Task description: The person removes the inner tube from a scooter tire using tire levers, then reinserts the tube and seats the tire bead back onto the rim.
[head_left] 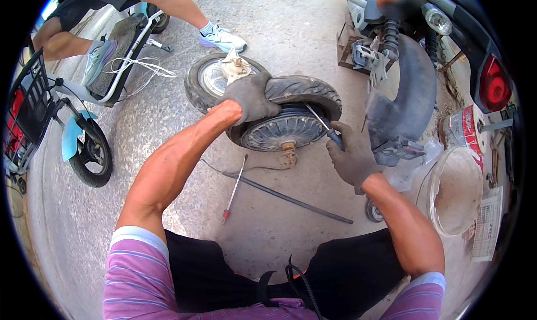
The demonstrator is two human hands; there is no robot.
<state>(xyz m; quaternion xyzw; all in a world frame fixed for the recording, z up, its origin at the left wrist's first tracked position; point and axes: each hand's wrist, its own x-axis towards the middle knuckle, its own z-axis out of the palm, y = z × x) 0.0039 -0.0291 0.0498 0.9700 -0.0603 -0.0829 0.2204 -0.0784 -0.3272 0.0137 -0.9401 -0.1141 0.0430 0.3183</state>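
Note:
My left hand (251,98), in a dark grey glove, grips the black tire (305,88) of a motor wheel (282,132) that leans tilted in front of me. My right hand (353,156), gloved too, is closed round the blue handle of a screwdriver (319,117). Its metal shaft reaches in between the tire and the rim on the right side; the tip is hidden there. A cable trails from the axle (288,152). Behind lies a second wheel (196,85) with a pale metal brake plate (235,68), touching the first.
A red-handled screwdriver (234,191) and a black rubber strip (296,200) lie on the concrete nearer me. At right are a scooter (411,90) and a white bucket (456,191). A small scooter (120,57) stands at left, with another person's shoe (222,38) beside it.

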